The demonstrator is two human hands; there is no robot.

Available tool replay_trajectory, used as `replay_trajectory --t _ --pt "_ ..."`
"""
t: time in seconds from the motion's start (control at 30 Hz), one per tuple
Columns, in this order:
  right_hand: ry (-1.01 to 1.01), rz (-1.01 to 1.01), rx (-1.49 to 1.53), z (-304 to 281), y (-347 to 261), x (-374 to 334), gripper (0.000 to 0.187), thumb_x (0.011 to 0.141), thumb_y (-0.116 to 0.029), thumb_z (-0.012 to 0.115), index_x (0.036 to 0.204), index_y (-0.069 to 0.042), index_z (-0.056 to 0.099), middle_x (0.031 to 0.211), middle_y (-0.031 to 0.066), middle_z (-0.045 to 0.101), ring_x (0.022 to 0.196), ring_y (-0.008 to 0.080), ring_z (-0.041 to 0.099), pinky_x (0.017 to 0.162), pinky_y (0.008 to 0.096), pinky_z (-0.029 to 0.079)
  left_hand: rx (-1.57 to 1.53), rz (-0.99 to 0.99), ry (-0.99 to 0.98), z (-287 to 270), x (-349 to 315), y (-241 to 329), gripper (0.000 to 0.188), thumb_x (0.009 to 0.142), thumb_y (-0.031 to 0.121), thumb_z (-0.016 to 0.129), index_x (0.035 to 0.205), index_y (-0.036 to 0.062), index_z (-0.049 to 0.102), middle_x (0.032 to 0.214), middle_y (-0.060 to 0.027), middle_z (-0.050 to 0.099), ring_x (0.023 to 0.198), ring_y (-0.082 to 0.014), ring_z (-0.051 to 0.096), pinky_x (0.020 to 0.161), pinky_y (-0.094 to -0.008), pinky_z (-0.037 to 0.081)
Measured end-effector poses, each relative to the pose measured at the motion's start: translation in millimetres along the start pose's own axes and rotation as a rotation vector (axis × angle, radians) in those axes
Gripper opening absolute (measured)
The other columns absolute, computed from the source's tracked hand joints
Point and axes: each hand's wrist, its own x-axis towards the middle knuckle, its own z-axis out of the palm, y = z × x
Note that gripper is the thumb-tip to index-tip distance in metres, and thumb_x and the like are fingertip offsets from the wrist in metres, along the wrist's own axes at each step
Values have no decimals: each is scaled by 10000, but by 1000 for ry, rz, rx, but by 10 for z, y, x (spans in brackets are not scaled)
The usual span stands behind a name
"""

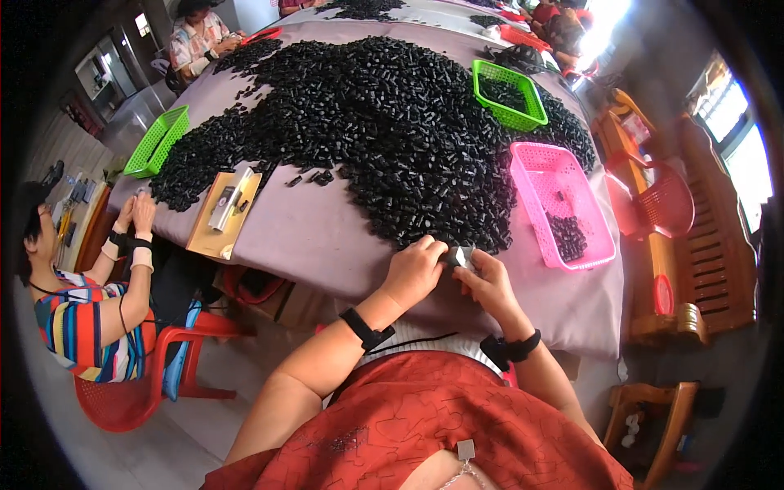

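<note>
My left hand [416,272] and my right hand [492,286] meet at the table's near edge, just in front of the black heap. Both are closed, their fingertips almost touching. Between them shows a small shiny silver-and-dark piece [461,257], pinched by my right thumb and fingers; its kind is too small to tell. My left fingers are curled round something dark at its left side, mostly hidden by the fingers. The large heap of small black plastic-looking parts [367,122] spreads over the table beyond my hands.
A pink basket [604,249] with some black parts stands at right, a green basket [539,114] behind it. Another green basket [155,143] and a cardboard tray [202,237] lie left. A co-worker [90,318] sits at left on a red chair [122,404]; others sit farther back.
</note>
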Motion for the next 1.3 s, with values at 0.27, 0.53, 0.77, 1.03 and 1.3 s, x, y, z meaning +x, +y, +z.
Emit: replay_trajectory --t 0.27,0.53,0.77,1.03,1.3 --pt "-53 21 -11 -49 -22 12 200 872 -137 672 1024 -34 592 761 -24 569 588 39 530 453 187 383 9 2 -35 -19 -1 15 169 807 113 655 967 90 606 906 -98 579 799 -317 617 658 -412 505" --pt "-74 29 37 -107 21 31 212 878 -144 669 1041 -31 595 766 -22 570 584 37 524 449 183 380 24 16 -55 -33 18 52 138 804 125 675 919 80 613 878 -96 571 790 -315 613 649 -411 500" --pt "-57 45 243 -179 -116 -32 198 903 -108 616 1082 -24 599 738 -35 549 558 25 487 452 182 359 -81 -18 -35 -49 9 27 134 813 135 694 911 63 638 879 -99 586 744 -287 618 629 -372 498" --pt "-54 -86 136 -388 -320 -12 244 916 -91 591 1147 -13 615 709 -61 511 566 14 441 492 185 346 -363 -136 -67 -207 77 60 133 841 11 664 974 18 654 879 -34 584 693 -89 569 612 -225 466" --pt "17 -147 239 -602 -599 188 353 927 -149 616 1257 -27 587 700 -83 485 585 16 439 513 181 340 -667 -178 66 -676 752 349 92 893 35 638 982 27 659 838 19 591 690 -25 537 599 -173 433"
